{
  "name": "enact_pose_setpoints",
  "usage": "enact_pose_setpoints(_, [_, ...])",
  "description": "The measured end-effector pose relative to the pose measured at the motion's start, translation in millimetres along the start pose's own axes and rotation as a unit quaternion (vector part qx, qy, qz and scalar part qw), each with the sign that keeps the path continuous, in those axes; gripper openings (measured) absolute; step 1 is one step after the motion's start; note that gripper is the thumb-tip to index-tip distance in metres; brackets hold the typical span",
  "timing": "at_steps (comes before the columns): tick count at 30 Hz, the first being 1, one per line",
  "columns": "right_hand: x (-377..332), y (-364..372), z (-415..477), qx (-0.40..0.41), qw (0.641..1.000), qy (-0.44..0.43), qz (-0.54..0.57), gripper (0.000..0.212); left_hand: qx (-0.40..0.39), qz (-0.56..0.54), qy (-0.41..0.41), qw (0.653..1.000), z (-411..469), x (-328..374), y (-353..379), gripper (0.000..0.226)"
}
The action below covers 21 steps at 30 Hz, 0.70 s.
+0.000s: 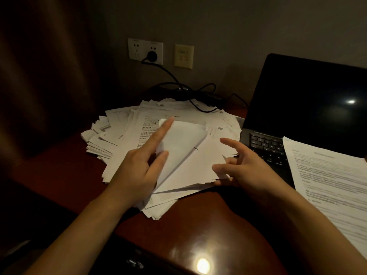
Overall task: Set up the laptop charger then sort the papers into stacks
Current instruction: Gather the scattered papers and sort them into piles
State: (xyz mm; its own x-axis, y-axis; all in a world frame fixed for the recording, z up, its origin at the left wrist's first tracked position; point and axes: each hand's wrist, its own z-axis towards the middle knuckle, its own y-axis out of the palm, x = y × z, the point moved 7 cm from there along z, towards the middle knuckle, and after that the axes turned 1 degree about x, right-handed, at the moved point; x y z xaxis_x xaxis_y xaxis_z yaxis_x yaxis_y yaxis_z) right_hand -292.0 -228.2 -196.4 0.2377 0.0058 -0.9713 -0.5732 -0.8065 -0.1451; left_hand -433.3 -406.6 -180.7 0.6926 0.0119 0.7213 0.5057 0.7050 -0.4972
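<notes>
A loose pile of printed papers [127, 135] is spread over the dark red desk [190, 221]. My left hand [139, 165] pinches a blank white sheet [178, 143] between thumb and index finger and holds it lifted off the pile. My right hand [244, 169] is spread, its thumb touching the right edge of another blank sheet [194, 167]. The charger plug [152, 55] sits in the wall socket. Its black cable [198, 90] runs down behind the pile toward the open laptop [305, 100], whose screen is dark.
Printed sheets [329, 175] lie over the right part of the laptop keyboard [266, 145]. A beige wall plate [183, 56] is beside the socket. A dark curtain [43, 76] hangs at the left. The desk's front edge is near my forearms.
</notes>
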Motion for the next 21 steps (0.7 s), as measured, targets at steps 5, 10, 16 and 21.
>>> enact_pose_setpoints(5, [-7.8, 3.3, -6.0, 0.003, 0.999, -0.038, -0.021, 0.076, -0.069, 0.073, 0.002, 0.995, -2.1, -1.4, 11.4, 0.043])
enact_pose_setpoints(10, [-15.6, 1.6, -7.8, 0.038, 0.991, -0.110, -0.062, 0.065, -0.094, 0.104, 0.014, 0.990, -2.1, -3.8, 16.8, 0.069])
enact_pose_setpoints(16, [-8.5, -1.9, -3.4, 0.076, 0.993, -0.086, -0.013, 0.043, -0.059, 0.029, -0.003, 0.998, 0.2, -2.8, 10.9, 0.049])
enact_pose_setpoints(21, [1.8, -2.4, -0.4, 0.063, 0.995, -0.028, -0.069, 0.058, -0.038, 0.029, 0.014, 0.999, -0.6, -0.2, 6.2, 0.064])
